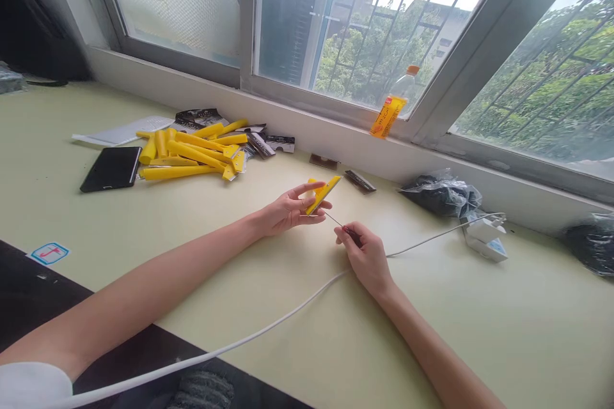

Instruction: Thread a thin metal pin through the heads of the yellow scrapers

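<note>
Left hand (286, 209) pinches yellow scraper (325, 195), right hand (368, 257) grips screwdriver (353, 236) — off-angle pressure could skid it into the left.

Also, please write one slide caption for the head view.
Left hand holds a yellow tool; right hand points a screwdriver at it.

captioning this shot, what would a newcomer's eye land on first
Likely the bright heap of yellow tools, left of centre on the table. Next, near the middle, the left hand holding a yellow piece and the right hand a screwdriver pointed toward it. Beyond, an orange-labelled bottle by the window.
</note>
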`<action>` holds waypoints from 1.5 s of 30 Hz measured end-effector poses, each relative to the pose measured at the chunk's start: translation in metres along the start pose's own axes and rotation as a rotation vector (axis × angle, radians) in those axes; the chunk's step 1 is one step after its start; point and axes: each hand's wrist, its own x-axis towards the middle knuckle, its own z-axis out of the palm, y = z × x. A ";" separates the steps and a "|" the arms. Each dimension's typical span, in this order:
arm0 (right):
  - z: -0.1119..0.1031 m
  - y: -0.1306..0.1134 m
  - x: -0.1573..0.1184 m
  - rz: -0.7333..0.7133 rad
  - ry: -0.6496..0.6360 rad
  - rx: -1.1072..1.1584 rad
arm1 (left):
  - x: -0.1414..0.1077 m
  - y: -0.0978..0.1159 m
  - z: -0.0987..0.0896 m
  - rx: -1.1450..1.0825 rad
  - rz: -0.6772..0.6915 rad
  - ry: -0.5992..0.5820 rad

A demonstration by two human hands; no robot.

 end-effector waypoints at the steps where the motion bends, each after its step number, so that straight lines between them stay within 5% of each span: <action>1: 0.000 -0.001 0.000 -0.016 0.006 0.009 | 0.000 0.000 -0.001 -0.007 -0.005 -0.005; 11: -0.004 0.002 -0.006 -0.277 0.074 -0.248 | -0.001 0.000 -0.005 -0.035 -0.032 -0.025; 23: -0.011 -0.019 0.001 0.436 -0.225 0.548 | 0.001 -0.001 0.000 -0.015 -0.014 -0.035; 35: -0.024 -0.021 0.004 0.583 -0.458 0.705 | -0.001 0.003 0.009 0.046 0.016 -0.139; 37: -0.025 -0.021 0.005 0.598 -0.418 0.681 | -0.002 0.002 0.010 0.060 0.009 -0.139; 41: -0.028 -0.025 0.005 0.417 -0.136 0.515 | -0.002 -0.003 0.010 0.074 0.000 -0.096; 45: -0.023 -0.026 -0.003 -0.055 0.002 0.035 | 0.000 -0.006 0.006 0.022 0.004 -0.078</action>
